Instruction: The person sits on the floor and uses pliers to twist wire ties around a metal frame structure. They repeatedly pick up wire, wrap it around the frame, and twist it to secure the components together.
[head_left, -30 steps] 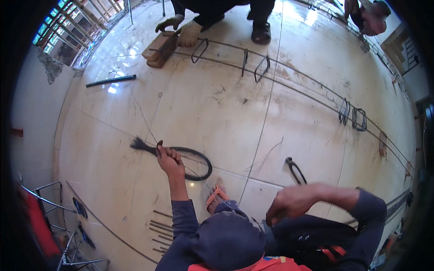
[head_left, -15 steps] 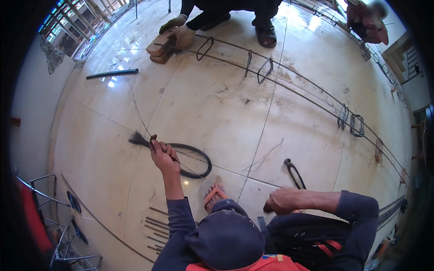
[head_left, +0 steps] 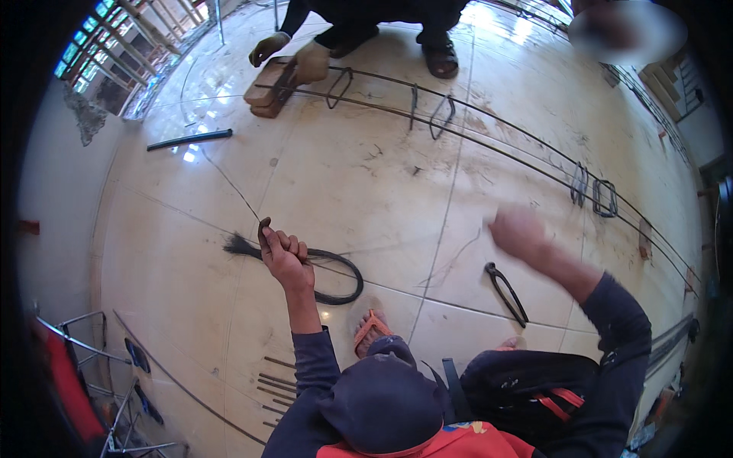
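Right now, the thin, dark metal wire [head_left: 243, 200] is in your left hand [head_left: 286, 263] — thumb and fingertip pinch it, the other fingers curl in, and one length slants away toward the far-left corner of the floor. Your right hand [head_left: 519, 233] is raised to the right and blurred; its fingers look folded, but you cannot tell from this view whether they grip anything. Behind your left hand, a black looped bundle of fine wire [head_left: 360, 284] lies on the glossy cream tile floor [head_left: 366, 206], its frayed end to the left. Nearer the floor's right edge, below your right hand, rest dark metal pincers [head_left: 494, 275]. Short dark metal rods [head_left: 276, 379] lie in a row by your left sleeve. Farther out, two long steel bars [head_left: 462, 134] carrying rectangular stirrups [head_left: 605, 198] run from red-brown bricks [head_left: 263, 107] near the floor's far edge toward its right edge — a co-worker's gloved hand [head_left: 311, 62] is at the brick end. A dark, straight tube [head_left: 189, 140] lies toward the far-left corner.
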Motion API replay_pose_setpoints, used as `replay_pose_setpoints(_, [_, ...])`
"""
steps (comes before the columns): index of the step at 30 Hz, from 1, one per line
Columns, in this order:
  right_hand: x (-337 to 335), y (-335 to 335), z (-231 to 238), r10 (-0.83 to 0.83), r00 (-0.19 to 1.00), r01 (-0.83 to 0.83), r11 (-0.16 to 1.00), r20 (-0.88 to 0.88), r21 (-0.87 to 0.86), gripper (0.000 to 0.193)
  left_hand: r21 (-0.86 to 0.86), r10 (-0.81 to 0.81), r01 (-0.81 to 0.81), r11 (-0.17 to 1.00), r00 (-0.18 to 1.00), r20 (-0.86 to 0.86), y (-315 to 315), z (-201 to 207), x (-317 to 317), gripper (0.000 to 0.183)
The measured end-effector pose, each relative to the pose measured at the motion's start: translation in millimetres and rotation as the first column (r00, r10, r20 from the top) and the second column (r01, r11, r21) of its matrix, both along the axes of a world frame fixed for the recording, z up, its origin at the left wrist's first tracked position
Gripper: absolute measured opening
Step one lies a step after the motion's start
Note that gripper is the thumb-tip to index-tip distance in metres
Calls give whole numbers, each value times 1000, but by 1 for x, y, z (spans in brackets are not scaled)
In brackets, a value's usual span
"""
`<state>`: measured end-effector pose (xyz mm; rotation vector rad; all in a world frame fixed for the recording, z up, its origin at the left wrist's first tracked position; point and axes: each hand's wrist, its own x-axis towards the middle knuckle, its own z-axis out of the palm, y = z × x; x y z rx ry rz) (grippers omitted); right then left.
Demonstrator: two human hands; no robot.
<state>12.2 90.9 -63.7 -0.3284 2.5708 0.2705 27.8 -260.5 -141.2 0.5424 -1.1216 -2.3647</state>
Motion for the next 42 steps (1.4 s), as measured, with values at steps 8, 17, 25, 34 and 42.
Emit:
replay_pose_setpoints(8, [32,-41,107,593,769,33,334,237,-942,19,-111,13,-11,994,1000,23,-27,16,-10,25])
replay_pose_setpoints(17, [-67,26,7,168,841,-182,983,-515,23,20,238,-97,68,969,989,113,48,-7,6,20])
replay_pose_setpoints(25, [62,-34,27,603,530,-293,790,597,-538,23,49,56,-55,997,998,-20,-10,19,-5,21])
replay_pose_setpoints(34, [-31,-32,116,-142,822,-336,661,-552,-671,15,181,-23,16,983,999,37,-1,3,30,25])
replay_pose_setpoints(42, [34,-25,-23,363,854,-299,929,372,-219,28,28,82,-83,996,996,32,-33,-1,2,36])
